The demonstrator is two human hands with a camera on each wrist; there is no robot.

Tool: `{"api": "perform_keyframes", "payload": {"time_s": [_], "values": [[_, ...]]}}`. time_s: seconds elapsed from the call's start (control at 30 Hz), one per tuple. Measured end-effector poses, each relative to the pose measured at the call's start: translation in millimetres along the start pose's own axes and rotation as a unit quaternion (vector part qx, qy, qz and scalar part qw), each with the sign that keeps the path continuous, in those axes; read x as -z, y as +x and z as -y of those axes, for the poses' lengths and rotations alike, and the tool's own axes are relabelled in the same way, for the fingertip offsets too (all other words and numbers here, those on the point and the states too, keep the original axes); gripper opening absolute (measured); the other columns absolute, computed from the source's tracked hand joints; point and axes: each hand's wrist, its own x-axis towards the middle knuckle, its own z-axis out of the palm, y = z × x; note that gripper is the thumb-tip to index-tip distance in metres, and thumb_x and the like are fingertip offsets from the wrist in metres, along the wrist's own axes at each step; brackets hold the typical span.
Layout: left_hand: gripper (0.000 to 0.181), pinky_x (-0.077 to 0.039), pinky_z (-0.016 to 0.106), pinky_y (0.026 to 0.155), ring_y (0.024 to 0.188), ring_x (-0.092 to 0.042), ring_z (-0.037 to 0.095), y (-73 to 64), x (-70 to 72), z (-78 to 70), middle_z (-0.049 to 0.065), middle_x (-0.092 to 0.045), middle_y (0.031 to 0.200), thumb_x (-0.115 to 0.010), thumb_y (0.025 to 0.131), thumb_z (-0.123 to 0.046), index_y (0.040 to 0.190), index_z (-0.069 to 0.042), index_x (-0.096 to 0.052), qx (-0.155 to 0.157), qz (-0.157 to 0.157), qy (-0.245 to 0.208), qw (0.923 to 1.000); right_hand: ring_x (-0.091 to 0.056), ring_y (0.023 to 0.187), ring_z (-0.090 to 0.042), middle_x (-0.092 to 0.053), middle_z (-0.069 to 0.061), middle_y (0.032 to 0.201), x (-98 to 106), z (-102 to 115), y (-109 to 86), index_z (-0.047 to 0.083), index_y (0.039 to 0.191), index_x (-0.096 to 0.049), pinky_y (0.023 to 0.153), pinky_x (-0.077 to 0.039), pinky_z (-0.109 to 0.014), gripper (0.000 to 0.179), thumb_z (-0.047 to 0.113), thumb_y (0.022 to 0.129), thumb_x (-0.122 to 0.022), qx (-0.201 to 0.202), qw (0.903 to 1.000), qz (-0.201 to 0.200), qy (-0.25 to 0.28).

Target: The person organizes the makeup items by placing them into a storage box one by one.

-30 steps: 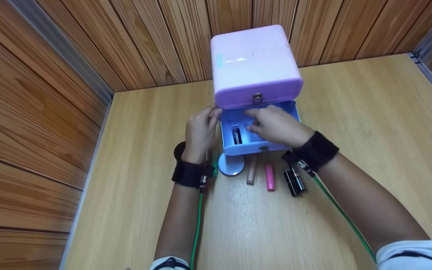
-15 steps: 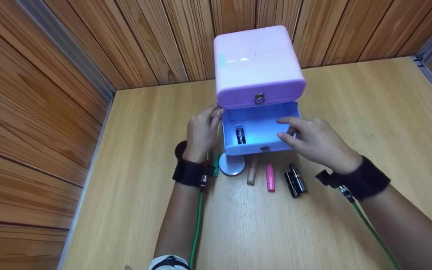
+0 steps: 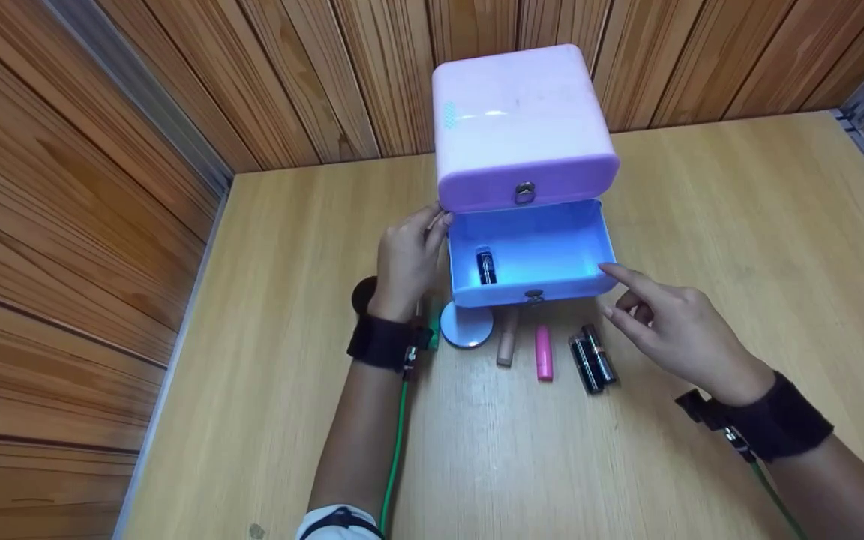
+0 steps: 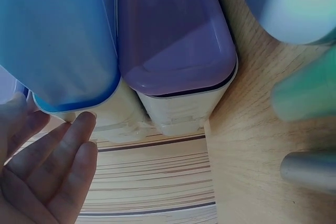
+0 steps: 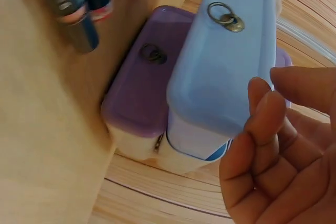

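A small chest with a pink top (image 3: 522, 112) has its light blue drawer (image 3: 574, 289) pulled out below a closed purple drawer (image 3: 477, 195). Inside the blue drawer, toward the left, lies a dark tube with a clear end (image 3: 486, 266). My left hand (image 3: 406, 251) touches the drawer's left side near the chest; in the left wrist view its fingertips (image 4: 86, 121) rest at the blue edge. My right hand (image 3: 676, 330) holds nothing. Its index finger extends to the drawer's right front corner, the other fingers loosely bent.
Before the chest lie a round pale disc (image 3: 466, 324), a taupe tube (image 3: 506, 341), a pink tube (image 3: 544, 354) and two black tubes (image 3: 592, 360). A green item (image 3: 433, 330) is partly hidden by my left wrist. A wood-panelled wall (image 3: 342, 82) stands behind.
My right hand has moved out of the blue drawer, rightward and toward me, to its right front corner. My left hand stays at the drawer's left side.
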Motion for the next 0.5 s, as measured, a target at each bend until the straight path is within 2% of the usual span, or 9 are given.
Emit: {"api": "perform_keyframes", "payload": {"time_s": [0.1, 0.2, 0.33, 0.5], "values": [[0.036, -0.053, 0.028, 0.082, 0.100, -0.067, 0.014, 0.0, 0.4, -0.6, 0.006, -0.069, 0.116, -0.055, 0.100, -0.033, 0.122, -0.007, -0.068, 0.008, 0.004, 0.002, 1.0000, -0.055, 0.059, -0.004, -0.063, 0.009, 0.074, -3, -1, -6.8, 0.006, 0.134, -0.055, 0.053, -0.042, -0.013, 0.056, -0.002, 0.082, -0.074, 0.009, 0.9998, -0.016, 0.003], [0.036, -0.053, 0.028, 0.082, 0.100, -0.067, 0.014, 0.3, 0.6, -1.1, 0.006, -0.069, 0.116, -0.055, 0.100, -0.033, 0.121, -0.007, -0.068, 0.010, 0.006, 0.001, 0.9999, -0.058, 0.061, -0.004, -0.063, 0.009, 0.074, -7, -3, -12.8, 0.005, 0.121, -0.060, 0.054, -0.045, -0.014, 0.043, -0.002, 0.082, -0.075, -0.001, 0.9999, -0.013, 0.004], [0.036, -0.053, 0.026, 0.080, 0.098, -0.067, 0.013, 0.2, 0.8, -1.5, 0.006, -0.069, 0.116, -0.055, 0.100, -0.033, 0.122, -0.008, -0.068, 0.012, 0.008, -0.002, 0.9999, -0.058, 0.062, -0.004, -0.063, 0.010, 0.073, -13, -7, -19.0, 0.009, 0.106, -0.062, 0.052, -0.048, -0.020, 0.029, 0.000, 0.083, -0.075, -0.027, 0.9993, 0.024, -0.005], [0.035, -0.053, 0.025, 0.081, 0.099, -0.066, 0.012, -0.7, 1.1, -2.0, 0.005, -0.069, 0.117, -0.055, 0.100, -0.032, 0.122, -0.008, -0.068, 0.014, 0.010, -0.004, 0.9998, -0.057, 0.063, -0.004, -0.064, 0.010, 0.074, -21, -13, -23.5, 0.012, 0.105, -0.064, 0.052, -0.047, -0.024, 0.023, 0.005, 0.085, -0.074, -0.068, 0.9937, 0.088, -0.012]]}}
